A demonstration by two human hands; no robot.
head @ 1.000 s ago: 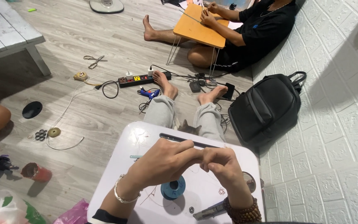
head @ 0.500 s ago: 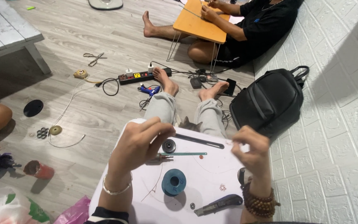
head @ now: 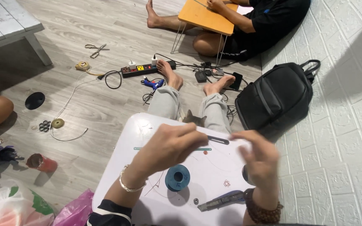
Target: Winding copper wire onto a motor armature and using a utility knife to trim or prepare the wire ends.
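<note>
Both our hands hang above a white lap table (head: 118, 167). Our left hand (head: 170, 146) is curled, fingertips pinched together as if on fine thread; whether anything lies between them, we cannot tell. Our right hand (head: 261, 157) is blurred, its fingers loosely spread, gripping nothing we can make out. Below and between the hands, a blue thread spool (head: 177, 178) stands on end on the table, apart from both. A thin teal stick (head: 143, 148) lies partly under the left hand, a dark pen-like tool (head: 218, 140) near the far edge, and a grey utility knife (head: 223, 201) near our right wrist. Beyond the table we see our outstretched legs, a power strip (head: 141, 69), a blue glue gun (head: 152, 83), scissors (head: 96, 49) and a black backpack (head: 275, 98); another person sits behind an orange lap table (head: 204, 19). In our judgement, a wrist dropping toward the table could knock the spool rolling off the edge, or brush the knife.
</note>
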